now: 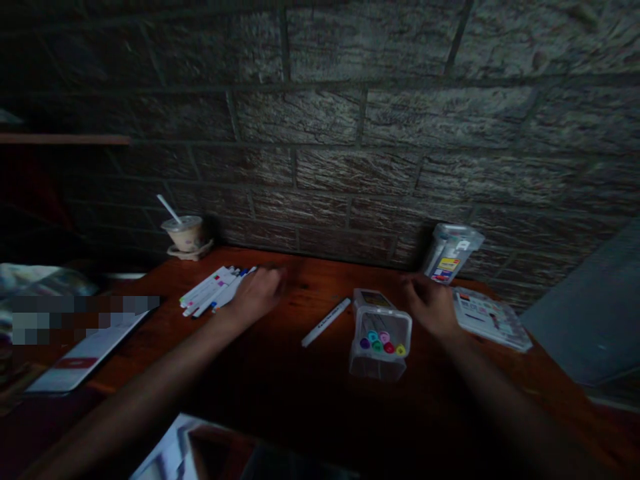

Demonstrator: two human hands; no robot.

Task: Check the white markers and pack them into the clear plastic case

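My left hand [259, 293] is over the right end of a loose pile of white markers [207, 293] with coloured ends. Its fingers are blurred and point away from me, so its grip cannot be made out. Just right of a clear plastic marker box [383, 367] is my right hand [431, 305]. Its fingers are loosely bent and apart, with nothing visible in them. The box lies on its side, its open end towards me, with several markers [383, 345] inside showing coloured round ends. Between the hands a single white marker [326, 323] lies slantwise on the table.
A clear lidded container [450, 253] stands against the brick wall [320, 173]. Right of my right hand lies a flat clear case [493, 320]. A drink cup with a straw [185, 233] is at the back left. A tablet-like slab [95, 353] sits left of the wooden table [300, 380].
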